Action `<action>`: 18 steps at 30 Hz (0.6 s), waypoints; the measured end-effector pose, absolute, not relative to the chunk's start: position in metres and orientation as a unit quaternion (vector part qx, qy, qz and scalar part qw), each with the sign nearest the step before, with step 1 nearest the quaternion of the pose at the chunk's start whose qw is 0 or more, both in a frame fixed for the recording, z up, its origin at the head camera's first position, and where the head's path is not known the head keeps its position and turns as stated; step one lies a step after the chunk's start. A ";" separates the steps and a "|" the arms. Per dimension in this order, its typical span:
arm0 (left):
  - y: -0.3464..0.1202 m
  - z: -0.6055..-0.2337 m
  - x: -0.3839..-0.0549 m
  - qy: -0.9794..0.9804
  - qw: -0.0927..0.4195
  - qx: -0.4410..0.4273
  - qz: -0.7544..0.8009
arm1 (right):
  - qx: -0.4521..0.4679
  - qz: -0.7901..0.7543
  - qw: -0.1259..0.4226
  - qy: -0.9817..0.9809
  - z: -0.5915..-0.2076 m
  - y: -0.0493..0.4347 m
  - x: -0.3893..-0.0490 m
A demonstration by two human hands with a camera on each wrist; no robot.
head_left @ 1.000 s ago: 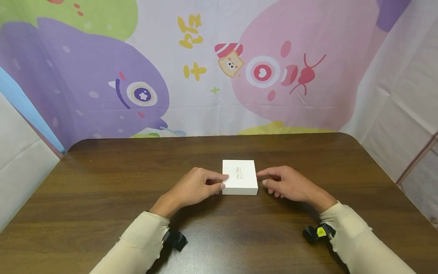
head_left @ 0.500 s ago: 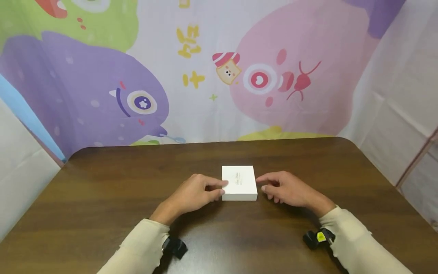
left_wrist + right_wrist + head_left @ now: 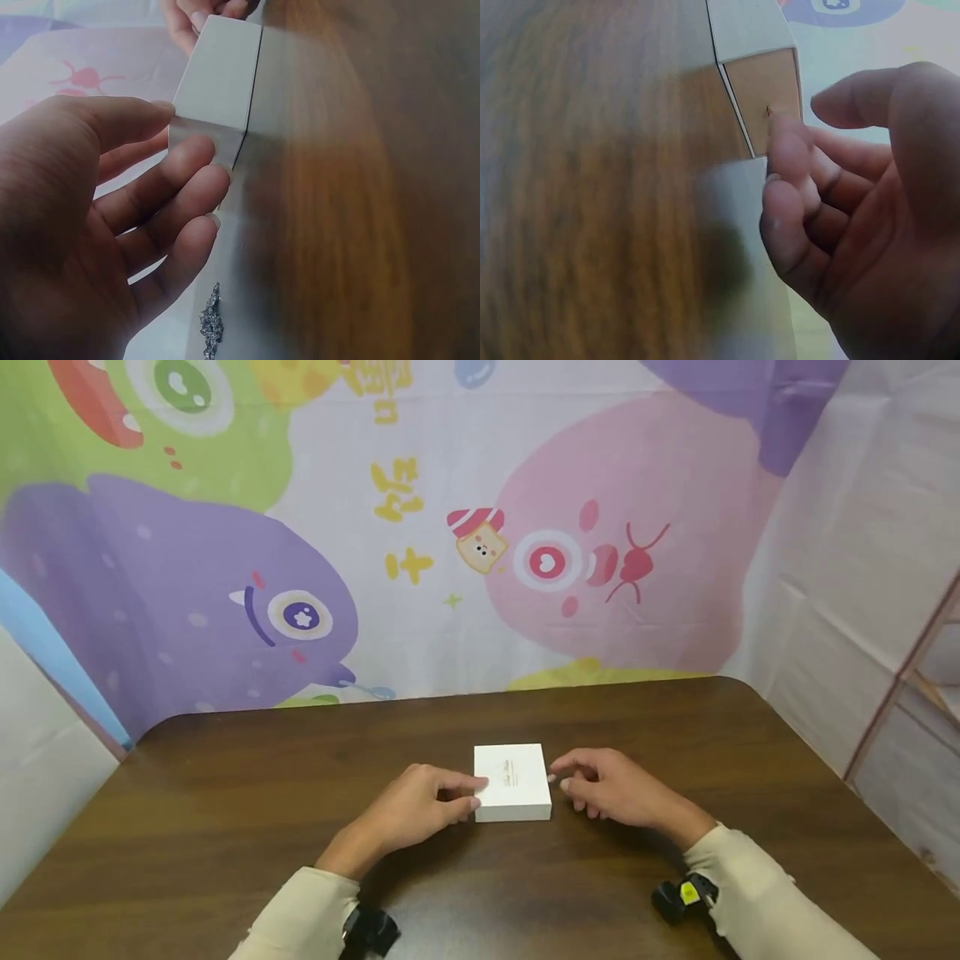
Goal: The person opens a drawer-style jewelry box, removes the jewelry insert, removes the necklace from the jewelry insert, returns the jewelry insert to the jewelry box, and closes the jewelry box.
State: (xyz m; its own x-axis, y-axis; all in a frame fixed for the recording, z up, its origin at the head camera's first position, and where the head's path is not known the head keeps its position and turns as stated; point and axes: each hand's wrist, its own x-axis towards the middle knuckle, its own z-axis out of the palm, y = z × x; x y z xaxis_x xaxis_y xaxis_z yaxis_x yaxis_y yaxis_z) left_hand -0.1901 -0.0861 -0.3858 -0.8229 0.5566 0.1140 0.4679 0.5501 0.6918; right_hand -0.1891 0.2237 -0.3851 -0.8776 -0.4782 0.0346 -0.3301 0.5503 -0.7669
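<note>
A small white drawer-style box (image 3: 525,797) lies flat on the table, thin lettering printed on its lid. My left hand (image 3: 412,806) holds its left end: the index finger rests on top, the thumb sits at the edge, and the other fingers curl against the end face in the left wrist view. At the right end is my right hand (image 3: 626,789), fingers bent, thumb apart from them. There the right wrist view shows a tan end panel (image 3: 754,79) with a small slit. Fingertips (image 3: 787,142) meet the panel beside it; whether they pinch a tab is hidden.
Dark wood-grain table (image 3: 247,810) surrounds the box. Behind it hangs a cartoon-printed curtain (image 3: 420,643), with a pale cloth (image 3: 825,635) at the right. Black wrist cameras (image 3: 667,902) hang below the cream sleeves (image 3: 765,885). Something silvery and glittering (image 3: 211,322) shows low in the left wrist view.
The head view has tilted upward and turned slightly right, so box and hands sit lower in the picture. Both hands keep nearly the same places at the ends of the box.
</note>
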 end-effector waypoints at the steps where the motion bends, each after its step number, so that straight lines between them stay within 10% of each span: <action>1: -0.086 -0.386 -0.190 0.878 0.061 0.291 0.375 | -0.228 -0.417 0.083 0.876 -0.385 0.223 -0.189; 18: -0.085 -0.384 -0.191 0.877 0.059 0.299 0.373 | -0.195 -0.432 0.030 0.880 -0.381 0.221 -0.189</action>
State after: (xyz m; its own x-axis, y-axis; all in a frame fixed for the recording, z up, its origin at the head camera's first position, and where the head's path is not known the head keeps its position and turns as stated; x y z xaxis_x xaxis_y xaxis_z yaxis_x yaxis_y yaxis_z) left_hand -0.1914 -0.0852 -0.3840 -0.8144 0.5677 0.1200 0.4804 0.5438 0.6881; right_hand -0.1894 0.2205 -0.3807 -0.9220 -0.3693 0.1161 -0.3179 0.5511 -0.7715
